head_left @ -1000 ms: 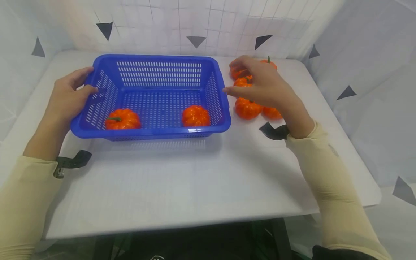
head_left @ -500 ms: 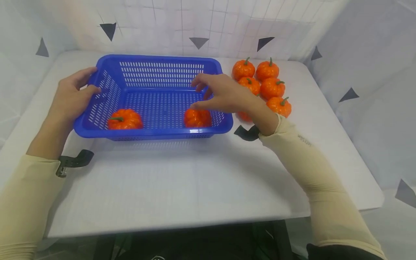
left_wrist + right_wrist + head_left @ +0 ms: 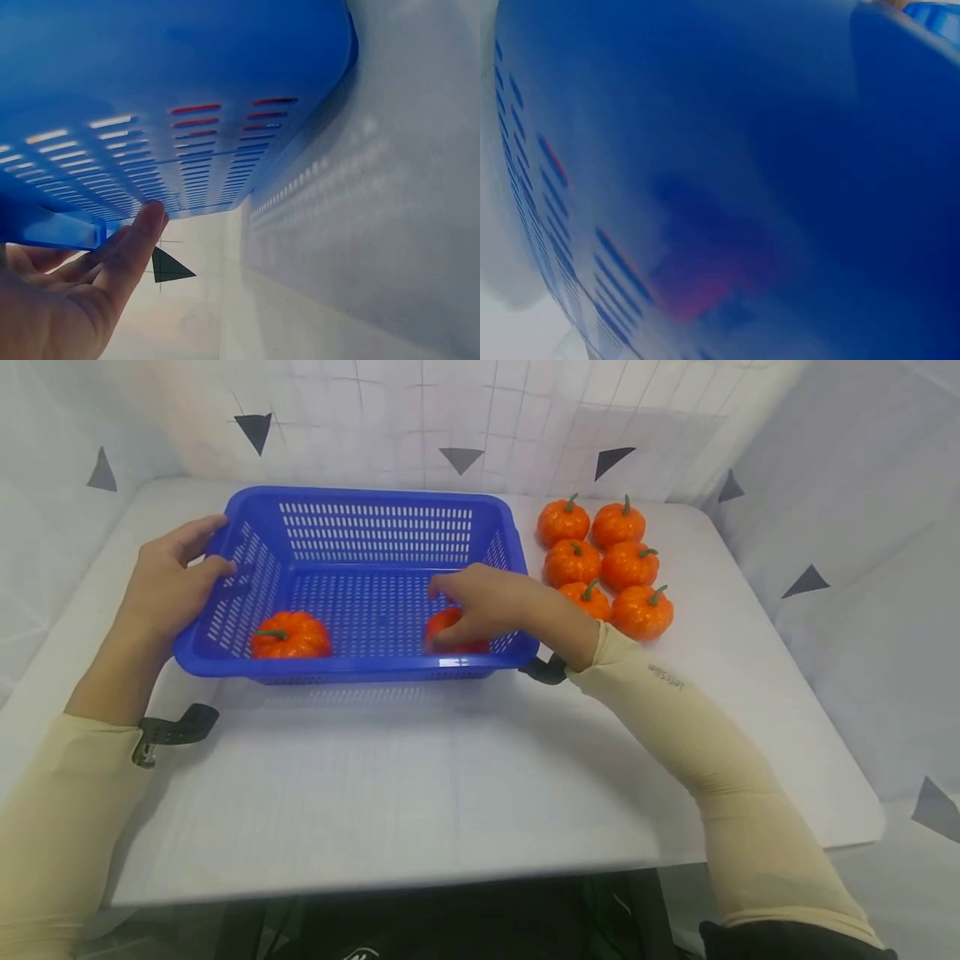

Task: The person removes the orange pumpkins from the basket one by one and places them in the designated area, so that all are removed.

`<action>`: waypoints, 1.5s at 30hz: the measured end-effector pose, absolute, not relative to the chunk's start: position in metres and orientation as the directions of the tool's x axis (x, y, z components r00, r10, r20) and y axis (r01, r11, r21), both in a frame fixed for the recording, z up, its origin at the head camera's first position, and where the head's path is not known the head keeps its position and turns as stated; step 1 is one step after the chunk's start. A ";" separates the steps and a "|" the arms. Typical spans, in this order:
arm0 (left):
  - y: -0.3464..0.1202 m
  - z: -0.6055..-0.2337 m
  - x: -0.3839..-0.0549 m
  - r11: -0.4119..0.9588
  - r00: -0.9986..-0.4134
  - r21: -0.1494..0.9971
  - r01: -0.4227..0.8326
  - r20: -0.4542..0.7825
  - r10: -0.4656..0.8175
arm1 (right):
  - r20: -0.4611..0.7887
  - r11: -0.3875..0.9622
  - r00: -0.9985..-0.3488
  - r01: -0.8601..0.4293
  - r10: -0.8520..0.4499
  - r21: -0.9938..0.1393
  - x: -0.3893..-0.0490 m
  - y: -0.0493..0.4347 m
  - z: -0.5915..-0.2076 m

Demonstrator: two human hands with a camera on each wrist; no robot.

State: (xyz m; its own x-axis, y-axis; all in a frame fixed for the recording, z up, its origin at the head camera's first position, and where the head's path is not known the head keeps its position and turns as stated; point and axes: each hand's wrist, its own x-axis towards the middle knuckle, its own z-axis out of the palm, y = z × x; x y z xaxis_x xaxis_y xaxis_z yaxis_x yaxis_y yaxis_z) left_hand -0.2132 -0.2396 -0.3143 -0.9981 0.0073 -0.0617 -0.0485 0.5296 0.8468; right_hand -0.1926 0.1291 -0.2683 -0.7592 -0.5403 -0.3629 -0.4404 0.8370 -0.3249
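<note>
A blue plastic basket (image 3: 352, 667) with slotted walls stands on the white table. Its left rim is gripped by my left hand (image 3: 167, 581), thumb over the edge; in the left wrist view, that hand's fingers (image 3: 139, 240) lie along the outside of the slotted wall. Inside the basket, my right hand (image 3: 491, 602) has its thumb and fingers curved around a small orange pumpkin (image 3: 437, 625), which it partly hides. Another orange pumpkin (image 3: 291, 637) with a green stem sits in the basket's front left corner. The right wrist view is mostly filled by the basket's blue wall (image 3: 705, 112).
To the right of the basket, several orange pumpkins (image 3: 618, 524) stand in two columns on the table (image 3: 450, 793). My right forearm crosses the basket's right rim near them. White sheeting with dark triangles (image 3: 461, 460) surrounds the table.
My right hand has moved left from above the loose pumpkins, over the basket's right rim, and down onto the right pumpkin inside. The left hand keeps its grip on the rim.
</note>
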 end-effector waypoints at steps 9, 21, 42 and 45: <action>-0.240 -0.313 -0.214 0.530 -0.997 0.846 -0.062 -0.075 0.003 | -0.421 0.826 -0.711 -0.496 -0.563 -0.267 -0.194 0.121 -0.279; -0.241 -0.315 -0.213 0.530 -0.997 0.845 -0.068 -0.081 0.001 | -0.405 0.821 -0.714 -0.478 -0.571 -0.314 -0.195 0.121 -0.281; -0.240 -0.315 -0.213 0.528 -0.997 0.847 -0.059 -0.075 0.009 | -0.291 0.794 -0.755 -0.469 -0.588 -0.387 -0.194 0.124 -0.287; -0.239 -0.314 -0.213 0.531 -0.997 0.845 -0.057 -0.074 0.010 | -0.276 0.792 -0.758 -0.482 -0.591 -0.374 -0.194 0.124 -0.287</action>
State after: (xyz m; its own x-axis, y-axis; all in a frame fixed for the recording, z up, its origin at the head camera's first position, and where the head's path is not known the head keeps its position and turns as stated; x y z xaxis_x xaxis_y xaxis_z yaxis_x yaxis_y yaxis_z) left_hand -0.2130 -0.2393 -0.3141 -0.9972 0.0100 -0.0739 -0.0573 0.5314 0.8452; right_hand -0.1938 0.1238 -0.2872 -0.7581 -0.5911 -0.2755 -0.4819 0.7924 -0.3740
